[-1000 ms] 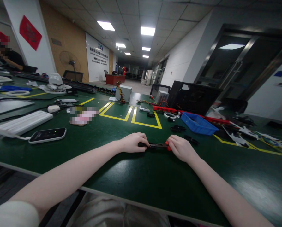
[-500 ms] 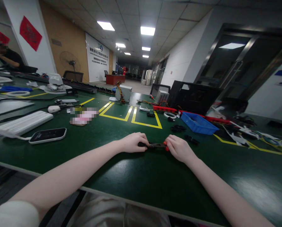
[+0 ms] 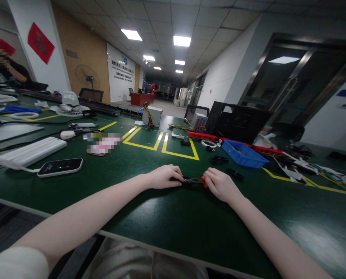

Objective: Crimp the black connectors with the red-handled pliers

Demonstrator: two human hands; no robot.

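A small dark tool with a red end (image 3: 193, 180) lies low over the green table (image 3: 167, 221), gripped at both ends. My left hand (image 3: 164, 176) is closed round its dark left end. My right hand (image 3: 219, 185) pinches the red right end with curled fingers. Most of the tool is hidden inside the two hands; only a short middle stretch shows.
A phone (image 3: 60, 167) and a white keyboard (image 3: 30, 152) lie at the left. A blue tray (image 3: 242, 154), a black crate (image 3: 238, 121), red parts and cables crowd the back right. Yellow tape marks boxes (image 3: 161, 145) mid-table. Another person sits far left (image 3: 4, 71).
My right hand has slid a little to the left along the tool, nearer my left hand. The view has tipped slightly.
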